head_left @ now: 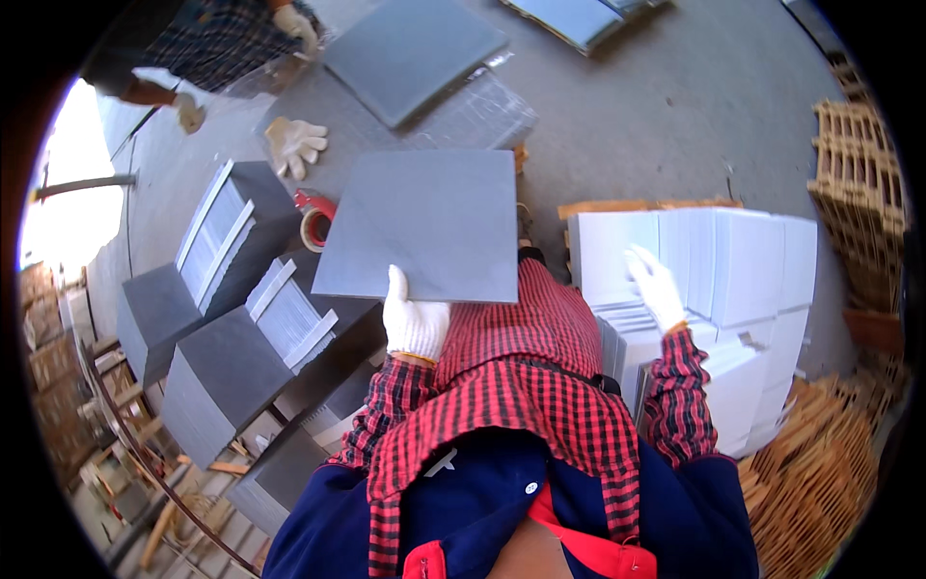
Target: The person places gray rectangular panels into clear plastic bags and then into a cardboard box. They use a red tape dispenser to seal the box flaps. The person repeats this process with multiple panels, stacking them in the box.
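My left hand (417, 323), in a white knit glove, grips the near edge of a flat grey square tile (424, 227), thumb on its upper face. The tile hangs in front of my body, with a wrapped, plastic-covered stack beyond it. My right hand (656, 289), gloved too, is empty with fingers stretched out. It is over a stack of white-faced slabs (757, 265) on my right; whether it touches them I cannot tell. Left of the tile are a red tape dispenser (316, 224) and a loose white glove (295, 145).
Several stacks of dark grey tiles (217, 362) with white edge strips stand at left. Another grey tile (415, 53) lies on the plastic-wrapped stack (477, 111) ahead. A co-worker's gloved hand (297, 27) is at upper left. Wooden pallets (858, 164) and wood strips (815, 473) are at right.
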A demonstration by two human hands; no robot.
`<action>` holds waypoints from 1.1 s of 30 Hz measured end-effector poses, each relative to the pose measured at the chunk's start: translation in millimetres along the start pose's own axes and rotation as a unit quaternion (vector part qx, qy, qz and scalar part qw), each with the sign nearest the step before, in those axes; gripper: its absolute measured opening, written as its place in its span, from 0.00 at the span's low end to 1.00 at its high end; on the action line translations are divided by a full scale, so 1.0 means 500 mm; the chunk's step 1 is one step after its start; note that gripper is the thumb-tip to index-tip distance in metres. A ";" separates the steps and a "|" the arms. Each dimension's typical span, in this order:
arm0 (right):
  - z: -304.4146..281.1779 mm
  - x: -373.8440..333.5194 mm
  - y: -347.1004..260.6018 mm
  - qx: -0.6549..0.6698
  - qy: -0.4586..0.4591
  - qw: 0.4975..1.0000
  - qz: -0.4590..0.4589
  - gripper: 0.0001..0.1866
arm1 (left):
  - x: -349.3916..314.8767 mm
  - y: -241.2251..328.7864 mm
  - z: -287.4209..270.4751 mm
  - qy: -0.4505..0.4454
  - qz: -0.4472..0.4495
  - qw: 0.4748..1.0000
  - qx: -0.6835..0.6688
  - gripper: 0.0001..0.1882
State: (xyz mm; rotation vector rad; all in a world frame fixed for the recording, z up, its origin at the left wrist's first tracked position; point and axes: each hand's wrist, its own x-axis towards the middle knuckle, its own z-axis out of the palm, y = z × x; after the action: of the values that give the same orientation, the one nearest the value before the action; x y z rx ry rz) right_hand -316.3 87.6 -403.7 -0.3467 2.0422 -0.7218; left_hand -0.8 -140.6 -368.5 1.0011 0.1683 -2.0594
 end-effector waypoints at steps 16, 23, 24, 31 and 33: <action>0.133 0.162 -0.332 -0.236 -0.014 0.866 -0.440 0.39 | -0.040 -0.004 0.266 -0.035 0.115 0.987 0.110 0.28; 0.219 0.296 -0.369 -0.027 -0.201 0.833 -0.515 0.20 | 0.003 0.005 0.344 -0.044 0.120 0.980 0.156 0.29; 0.220 0.308 -0.372 -0.002 -0.229 0.839 -0.493 0.20 | 0.009 0.009 0.349 -0.050 0.115 0.981 0.150 0.30; 0.198 0.330 -0.401 0.225 -0.407 0.843 -0.269 0.19 | 0.081 0.141 0.355 0.024 0.391 0.893 0.221 0.33; 0.192 0.327 -0.404 0.207 -0.401 0.847 -0.281 0.20 | 0.101 0.197 0.359 0.072 0.441 0.862 0.240 0.37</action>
State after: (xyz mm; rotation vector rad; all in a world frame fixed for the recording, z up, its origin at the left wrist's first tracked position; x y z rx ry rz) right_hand -331.5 -187.9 -429.4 -0.8463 0.9455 -1.1093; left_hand -53.8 -314.6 -261.6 1.2197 -0.6556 -1.1779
